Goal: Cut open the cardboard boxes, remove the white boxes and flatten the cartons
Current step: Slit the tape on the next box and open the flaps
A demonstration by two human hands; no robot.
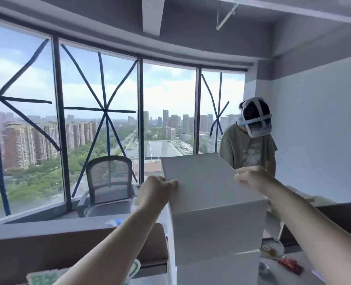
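Now both hands clamp the white box (207, 188) up high, left hand (156, 192) gripping its left edge, right hand (250, 177) its right edge, above another white box (217, 268)

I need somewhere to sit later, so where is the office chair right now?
In the head view the office chair stands left of centre by the taped window, just beyond the left hand gripping the white box.

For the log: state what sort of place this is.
Probably a high-rise office being set up: taped windows overlook a city, a mesh office chair stands beside them, and brown cartons sit near the white box.
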